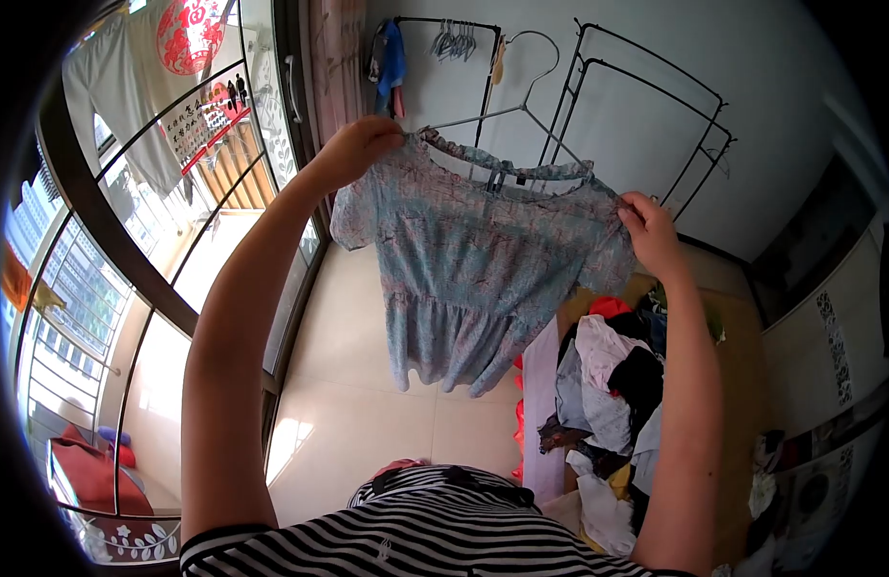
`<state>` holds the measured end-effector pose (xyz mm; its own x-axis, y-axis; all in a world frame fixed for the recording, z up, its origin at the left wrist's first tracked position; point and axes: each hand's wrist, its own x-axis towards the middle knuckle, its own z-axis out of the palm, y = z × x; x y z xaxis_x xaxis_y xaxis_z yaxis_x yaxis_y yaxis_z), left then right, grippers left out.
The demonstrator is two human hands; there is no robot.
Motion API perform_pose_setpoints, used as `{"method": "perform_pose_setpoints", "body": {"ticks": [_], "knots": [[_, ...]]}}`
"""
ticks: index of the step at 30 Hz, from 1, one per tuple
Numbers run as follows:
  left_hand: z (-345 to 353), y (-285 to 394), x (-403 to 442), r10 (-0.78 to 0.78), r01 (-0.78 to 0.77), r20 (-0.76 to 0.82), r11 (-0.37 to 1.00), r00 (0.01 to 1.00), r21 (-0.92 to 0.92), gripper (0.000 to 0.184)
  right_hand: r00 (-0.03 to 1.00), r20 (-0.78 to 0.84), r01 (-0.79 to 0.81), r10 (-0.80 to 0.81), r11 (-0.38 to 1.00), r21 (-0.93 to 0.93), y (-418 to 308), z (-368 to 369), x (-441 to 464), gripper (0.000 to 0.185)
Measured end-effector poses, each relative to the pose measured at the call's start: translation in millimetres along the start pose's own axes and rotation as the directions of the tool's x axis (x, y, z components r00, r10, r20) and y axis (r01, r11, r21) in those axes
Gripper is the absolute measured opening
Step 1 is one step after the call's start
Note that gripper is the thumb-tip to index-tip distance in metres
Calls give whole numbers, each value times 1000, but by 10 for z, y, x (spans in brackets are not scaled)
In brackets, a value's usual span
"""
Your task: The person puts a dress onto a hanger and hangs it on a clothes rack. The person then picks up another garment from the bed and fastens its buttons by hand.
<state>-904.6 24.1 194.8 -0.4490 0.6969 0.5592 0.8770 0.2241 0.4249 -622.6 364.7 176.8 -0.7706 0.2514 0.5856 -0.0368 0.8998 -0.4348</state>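
Note:
A blue-grey patterned blouse (473, 250) with short sleeves hangs spread out in front of me on a metal clothes hanger (524, 108). My left hand (365, 144) is closed on the blouse's shoulder at the left end of the hanger. At the other shoulder, my right hand (648, 226) pinches the fabric near the sleeve. The hanger's hook points upward above the neckline, and its bar shows partly through the neck opening. Below the waist seam the hem hangs loose over the floor.
A heap of mixed clothes (608, 385) lies low on the right. Black garment racks (646, 58) stand by the back wall, one holding several hangers (454, 40) and a blue garment (391, 58). A glass sliding door (290, 96) borders the left, with a balcony beyond.

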Motion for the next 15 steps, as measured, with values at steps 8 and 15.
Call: {"method": "perform_pose_setpoints", "body": {"ticks": [8, 15], "knots": [[125, -65, -26, -72, 56, -79, 981, 994, -184, 24, 1000, -2, -6, 7, 974, 224, 118, 126, -113, 17], [217, -212, 70, -91, 58, -98, 953, 991, -296, 19, 998, 50, -47, 35, 969, 242, -17, 99, -102, 19]]}}
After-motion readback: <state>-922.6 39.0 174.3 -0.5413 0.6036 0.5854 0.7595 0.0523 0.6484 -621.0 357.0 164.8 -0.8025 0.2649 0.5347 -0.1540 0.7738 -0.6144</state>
